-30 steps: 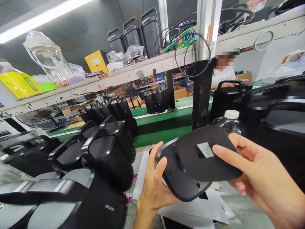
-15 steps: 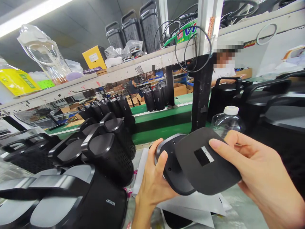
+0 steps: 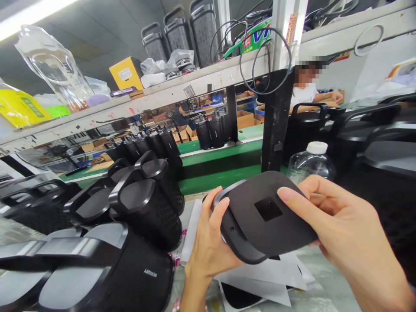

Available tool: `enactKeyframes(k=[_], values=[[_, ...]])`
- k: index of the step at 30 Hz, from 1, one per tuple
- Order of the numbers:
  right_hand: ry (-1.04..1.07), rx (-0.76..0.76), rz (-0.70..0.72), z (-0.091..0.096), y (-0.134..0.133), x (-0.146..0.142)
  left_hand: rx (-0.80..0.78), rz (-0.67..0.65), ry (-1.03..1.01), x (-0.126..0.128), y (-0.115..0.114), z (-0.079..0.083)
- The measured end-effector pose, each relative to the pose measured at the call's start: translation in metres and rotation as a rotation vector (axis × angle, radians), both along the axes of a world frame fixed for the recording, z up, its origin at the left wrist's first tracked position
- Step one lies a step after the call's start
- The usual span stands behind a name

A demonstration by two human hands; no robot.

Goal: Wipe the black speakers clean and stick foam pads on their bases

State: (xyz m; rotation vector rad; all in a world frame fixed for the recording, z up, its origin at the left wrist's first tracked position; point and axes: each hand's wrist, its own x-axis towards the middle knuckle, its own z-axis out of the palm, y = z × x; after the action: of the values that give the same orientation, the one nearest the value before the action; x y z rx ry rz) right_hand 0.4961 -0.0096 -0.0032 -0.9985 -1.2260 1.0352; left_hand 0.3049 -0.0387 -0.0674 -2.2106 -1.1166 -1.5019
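My left hand (image 3: pixel 208 247) is wrapped round a black speaker (image 3: pixel 236 237), its flat screwed end turned towards me. Between the thumb and fingers of my right hand (image 3: pixel 341 221) is a thin black pad (image 3: pixel 274 232) with rounded corners and a small rectangular cut-out. The pad overlaps most of the speaker's end, slightly off to the right; one screw shows past its left edge. I cannot tell whether the two touch all over. Below the hands lie white backing sheets (image 3: pixel 260 277), one with a black pad (image 3: pixel 238 298) on it.
Several black speakers with handles (image 3: pixel 136 195) crowd the left, with more (image 3: pixel 390 160) on the right. A clear bottle (image 3: pixel 310 167) stands behind my right hand. Beyond are a black post (image 3: pixel 275 121), a green conveyor (image 3: pixel 221 167) and a cluttered shelf (image 3: pixel 162 93). A person (image 3: pixel 305 91) sits at the far right.
My right hand has brought the pad left and slightly up, so it covers more of the speaker's end. The cut-out now shows only dark surface, where a pale strip showed before.
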Motion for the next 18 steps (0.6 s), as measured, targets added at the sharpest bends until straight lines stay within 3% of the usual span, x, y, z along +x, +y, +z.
enactKeyframes(k=[5, 10, 18], values=[[-0.125, 0.195, -0.168, -0.007, 0.004, 0.005, 0.015, 0.002, -0.010, 0.000, 0.002, -0.001], [-0.080, 0.187, -0.324, -0.004, 0.008, 0.015, 0.025, -0.008, -0.010, 0.000, 0.002, -0.001], [-0.056, 0.075, -0.145, -0.006, 0.018, 0.026, 0.024, 0.002, -0.026, 0.002, 0.002, -0.002]])
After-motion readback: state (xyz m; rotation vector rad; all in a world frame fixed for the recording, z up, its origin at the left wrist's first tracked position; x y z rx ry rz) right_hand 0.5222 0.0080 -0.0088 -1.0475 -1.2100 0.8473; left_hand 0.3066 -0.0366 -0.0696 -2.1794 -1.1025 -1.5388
